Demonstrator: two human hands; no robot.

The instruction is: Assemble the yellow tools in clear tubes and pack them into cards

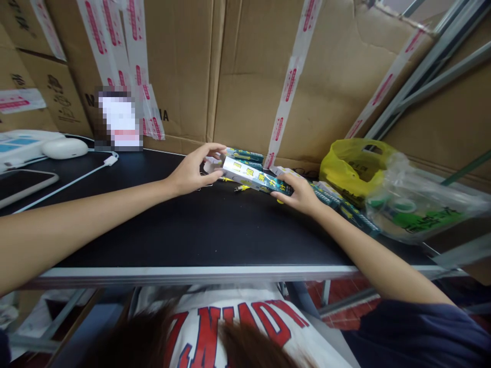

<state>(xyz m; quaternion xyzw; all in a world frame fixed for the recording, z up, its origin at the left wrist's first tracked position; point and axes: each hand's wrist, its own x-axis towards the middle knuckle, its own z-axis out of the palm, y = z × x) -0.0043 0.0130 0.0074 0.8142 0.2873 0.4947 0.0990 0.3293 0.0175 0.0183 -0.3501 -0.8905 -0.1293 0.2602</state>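
Observation:
A long slim spring scale box (249, 174), white at one end and dark green at the other with yellow lettering, is held at a slant above the black tabletop (215, 230). My right hand (301, 194) grips its right end, thumb below and fingers over the top. At the opposite end, where white flaps stand out, my left hand (192, 171) has its thumb and fingers around the end of the box. Small yellow and metal pieces (241, 188) lie just beneath it. Similar green boxes (245, 153) lie behind, and more green boxes (358, 217) lie beside my right forearm.
Large taped cartons (253, 76) wall off the back. A yellow plastic bag (337, 168) and a clear bag (422, 214) sit at the right. On the left are a white device (30, 143), a phone (26, 186) and a white cable (65, 181); a blurred-out lit screen (120, 122) stands behind.

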